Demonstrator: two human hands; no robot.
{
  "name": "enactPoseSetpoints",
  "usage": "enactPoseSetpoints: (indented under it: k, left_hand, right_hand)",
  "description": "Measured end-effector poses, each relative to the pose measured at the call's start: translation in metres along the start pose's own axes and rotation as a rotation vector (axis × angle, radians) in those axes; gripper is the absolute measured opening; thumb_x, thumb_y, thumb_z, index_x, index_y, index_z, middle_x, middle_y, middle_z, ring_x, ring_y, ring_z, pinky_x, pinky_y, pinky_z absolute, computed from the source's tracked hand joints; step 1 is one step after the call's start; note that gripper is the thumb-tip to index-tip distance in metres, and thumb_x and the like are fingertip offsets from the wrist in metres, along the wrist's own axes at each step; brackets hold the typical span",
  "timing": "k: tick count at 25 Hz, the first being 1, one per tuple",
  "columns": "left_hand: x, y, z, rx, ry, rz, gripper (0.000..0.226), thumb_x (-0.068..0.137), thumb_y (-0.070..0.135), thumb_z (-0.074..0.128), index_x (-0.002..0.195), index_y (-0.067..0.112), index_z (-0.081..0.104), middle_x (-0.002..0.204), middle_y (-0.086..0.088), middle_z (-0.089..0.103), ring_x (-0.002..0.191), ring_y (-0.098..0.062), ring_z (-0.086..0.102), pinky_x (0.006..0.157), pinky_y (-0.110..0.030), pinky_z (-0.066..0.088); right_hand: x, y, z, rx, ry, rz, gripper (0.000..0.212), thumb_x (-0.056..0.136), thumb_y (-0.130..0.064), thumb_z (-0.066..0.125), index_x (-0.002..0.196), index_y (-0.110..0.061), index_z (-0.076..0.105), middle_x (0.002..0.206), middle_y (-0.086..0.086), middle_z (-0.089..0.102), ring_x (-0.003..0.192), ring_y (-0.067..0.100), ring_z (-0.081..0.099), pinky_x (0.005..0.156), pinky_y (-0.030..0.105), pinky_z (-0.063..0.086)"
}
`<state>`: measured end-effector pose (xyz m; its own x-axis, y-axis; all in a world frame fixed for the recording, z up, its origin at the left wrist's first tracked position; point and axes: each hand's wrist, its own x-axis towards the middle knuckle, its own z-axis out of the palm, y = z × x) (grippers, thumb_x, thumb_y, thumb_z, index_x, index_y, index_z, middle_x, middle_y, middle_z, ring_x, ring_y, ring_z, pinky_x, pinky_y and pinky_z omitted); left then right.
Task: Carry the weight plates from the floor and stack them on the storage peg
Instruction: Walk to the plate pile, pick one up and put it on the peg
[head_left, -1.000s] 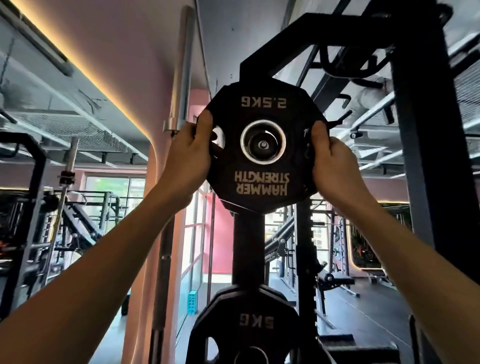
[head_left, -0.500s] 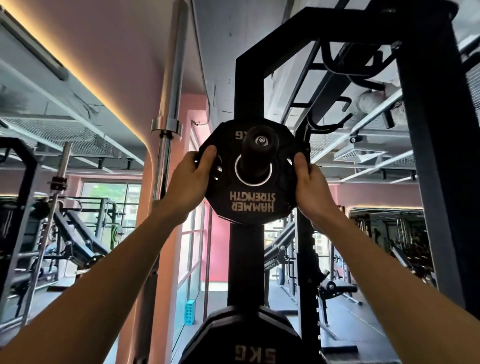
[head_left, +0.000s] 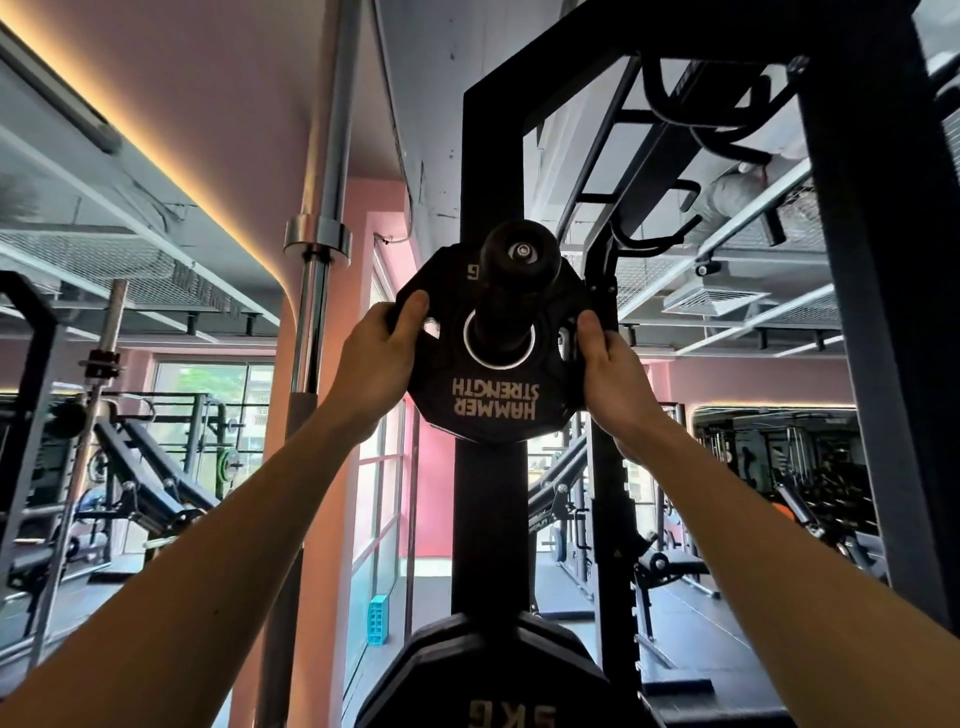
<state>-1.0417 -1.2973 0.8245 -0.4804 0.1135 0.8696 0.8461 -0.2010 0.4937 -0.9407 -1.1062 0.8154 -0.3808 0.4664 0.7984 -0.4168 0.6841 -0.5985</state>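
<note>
Small weight plate (head_left: 493, 364) is threaded on the storage peg (head_left: 519, 257), printing upside down. Left hand (head_left: 376, 358) and right hand (head_left: 610, 364) clamp its opposite rims. Not yet released. Another plate (head_left: 498, 686) (marked 5KG) sits below the peg.

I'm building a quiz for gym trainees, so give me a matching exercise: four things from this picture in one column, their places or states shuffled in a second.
1. small weight plate
2. 5KG plate
3. left hand
4. blue block

A. on the floor by the window
B. grips the small plate's left edge
C. threaded on the storage peg
D. low on the rack, at the bottom edge of the picture

Pairs: 1-C, 2-D, 3-B, 4-A
</note>
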Motion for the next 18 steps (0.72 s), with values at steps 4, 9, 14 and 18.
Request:
enactPoseSetpoints:
  k: [4, 9, 14, 18]
  left_hand:
    - [-0.014, 0.0, -0.002, 0.06, 0.006, -0.018, 0.044, 0.1, 0.05, 0.041, 0.123, 0.014, 0.053, 0.095, 0.006, 0.063, 0.082, -0.004, 0.061, 0.067, -0.022, 0.048]
    - [-0.063, -0.004, -0.018, 0.159, -0.038, -0.09, 0.04, 0.098, 0.043, 0.049, 0.125, 0.013, 0.051, 0.087, -0.006, 0.069, 0.065, -0.016, 0.068, 0.058, -0.027, 0.053]
    - [-0.138, 0.008, -0.035, 0.142, -0.087, -0.13, 0.025, 0.094, 0.046, 0.054, 0.108, 0.025, 0.056, 0.094, 0.004, 0.068, 0.082, -0.015, 0.07, 0.082, -0.044, 0.057]
    - [-0.227, 0.022, -0.049, 0.103, -0.153, -0.229, 0.028, 0.081, 0.058, 0.051, 0.095, 0.036, 0.06, 0.096, 0.012, 0.068, 0.096, -0.01, 0.066, 0.089, -0.043, 0.053]
  right_hand:
    - [-0.012, -0.005, -0.003, -0.025, -0.023, 0.003, 0.077, 0.086, -0.075, 0.031, 0.11, -0.008, 0.063, 0.099, 0.012, 0.072, 0.092, 0.026, 0.07, 0.089, 0.051, 0.054]
    - [-0.068, -0.005, -0.018, -0.082, -0.067, 0.1, 0.059, 0.098, -0.057, 0.038, 0.108, -0.002, 0.057, 0.088, 0.021, 0.07, 0.064, 0.024, 0.071, 0.071, 0.043, 0.061]
    - [-0.147, -0.014, -0.036, -0.113, -0.066, 0.064, 0.043, 0.096, -0.057, 0.044, 0.096, -0.016, 0.056, 0.085, 0.005, 0.07, 0.068, 0.013, 0.068, 0.07, 0.038, 0.058]
    - [-0.23, -0.004, -0.054, -0.073, -0.099, 0.151, 0.038, 0.091, -0.058, 0.052, 0.086, -0.021, 0.06, 0.079, -0.001, 0.068, 0.075, 0.016, 0.066, 0.083, 0.051, 0.055]
